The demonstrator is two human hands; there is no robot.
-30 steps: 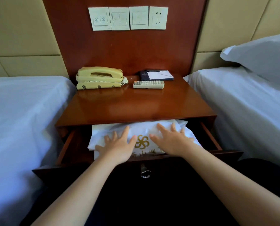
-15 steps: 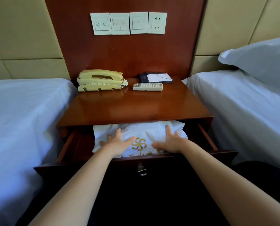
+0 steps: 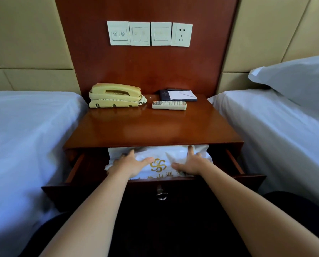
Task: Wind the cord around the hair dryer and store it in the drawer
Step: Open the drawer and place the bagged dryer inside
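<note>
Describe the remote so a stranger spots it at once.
Find the wooden nightstand between the beds. On its top, back right, the remote lies before a dark notepad folder. Unlike the yellow phone beside it, it is a slim white bar with rows of buttons.

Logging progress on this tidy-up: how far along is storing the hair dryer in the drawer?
Done, apparently: a white bag lies inside the open drawer. No dryer or cord shows, so the winding cannot be confirmed. In hand: the left hand and right hand press flat on the bag. Left: withdrawing the hands and shutting the drawer, which stands pulled out.
</note>
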